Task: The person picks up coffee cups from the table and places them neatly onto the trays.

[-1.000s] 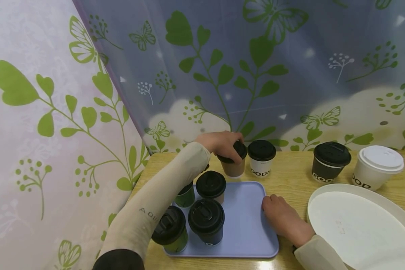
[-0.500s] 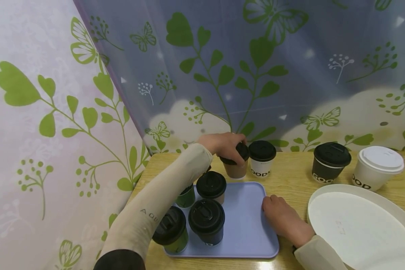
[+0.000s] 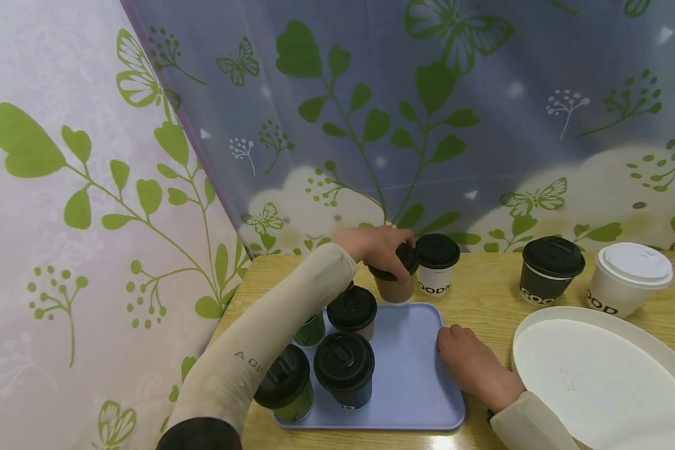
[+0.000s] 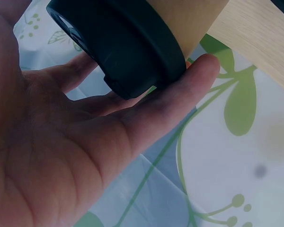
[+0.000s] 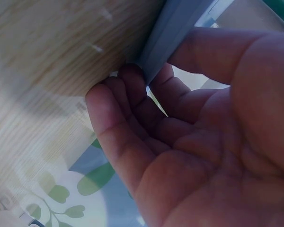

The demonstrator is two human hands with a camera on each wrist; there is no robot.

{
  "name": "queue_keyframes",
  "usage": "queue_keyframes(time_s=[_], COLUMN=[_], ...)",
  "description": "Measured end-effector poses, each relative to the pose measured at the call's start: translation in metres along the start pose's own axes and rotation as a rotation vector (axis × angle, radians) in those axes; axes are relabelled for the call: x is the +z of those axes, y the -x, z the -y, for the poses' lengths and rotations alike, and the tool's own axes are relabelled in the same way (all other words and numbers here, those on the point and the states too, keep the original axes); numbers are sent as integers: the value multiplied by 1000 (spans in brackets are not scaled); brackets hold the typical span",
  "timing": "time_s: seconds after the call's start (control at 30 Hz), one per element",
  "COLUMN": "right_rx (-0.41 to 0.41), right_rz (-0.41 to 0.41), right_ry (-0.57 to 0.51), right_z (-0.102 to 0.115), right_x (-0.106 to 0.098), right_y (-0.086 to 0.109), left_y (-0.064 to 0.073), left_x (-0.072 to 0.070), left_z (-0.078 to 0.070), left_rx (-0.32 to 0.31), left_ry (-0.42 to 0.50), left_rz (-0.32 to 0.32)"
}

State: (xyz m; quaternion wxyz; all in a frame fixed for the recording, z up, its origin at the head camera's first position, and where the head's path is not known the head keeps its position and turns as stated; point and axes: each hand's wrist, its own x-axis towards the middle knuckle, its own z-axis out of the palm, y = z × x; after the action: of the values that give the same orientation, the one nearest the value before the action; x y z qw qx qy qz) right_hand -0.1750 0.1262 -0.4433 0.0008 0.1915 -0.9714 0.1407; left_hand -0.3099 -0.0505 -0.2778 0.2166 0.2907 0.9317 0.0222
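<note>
Tray [image 3: 410, 381], pinched by right fingers [image 5: 116, 132], bears 4 cups [image 3: 343, 361]; spread left fingers [image 4: 165, 109] grip a brown cup [image 3: 395, 289] beyond.

Brown cup [image 3: 395, 291] w/ blk lid [image 3: 408, 255]; tray [image 3: 407, 362] plain lilac-blue. On it, 2 grn cups [image 3: 298, 409], a dk navy cup [image 3: 353, 394] & a pinkish-beige cup [image 3: 367, 330], all w/ blk lids. Wht cup [image 3: 434, 279]: blk lid, dk lettering. Blk cup [image 3: 542, 287]: blk lid, pale lettering. Cream cup [image 3: 613, 292]: wht lid [image 3: 635, 264], dk lettering. Round tray [image 3: 607, 387] off-wht. Tabletop [image 3: 486, 287] yellowish w/ wood grain. Sleeves [image 3: 275, 312] beige (dk letters on the left one). Back drape [image 3: 337, 194] blue-violet w/ grn leaves, butterflies; side drape [image 3: 34, 219] pale pink-wht, same grn motifs.
</note>
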Motion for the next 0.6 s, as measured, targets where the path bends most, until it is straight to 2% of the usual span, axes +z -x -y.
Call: queue_keyframes(time_s=[0.27, 0.6], right_rx=[1, -2], right_rz=[-2, 3], right_ry=[1, 6], right_z=[-1, -1], right_x=[1, 2], right_y=[-1, -1], left_y=[2, 4], left_x=[2, 4], left_z=[-7, -11], left_rx=[25, 21], left_ry=[20, 18], left_rz=[28, 47])
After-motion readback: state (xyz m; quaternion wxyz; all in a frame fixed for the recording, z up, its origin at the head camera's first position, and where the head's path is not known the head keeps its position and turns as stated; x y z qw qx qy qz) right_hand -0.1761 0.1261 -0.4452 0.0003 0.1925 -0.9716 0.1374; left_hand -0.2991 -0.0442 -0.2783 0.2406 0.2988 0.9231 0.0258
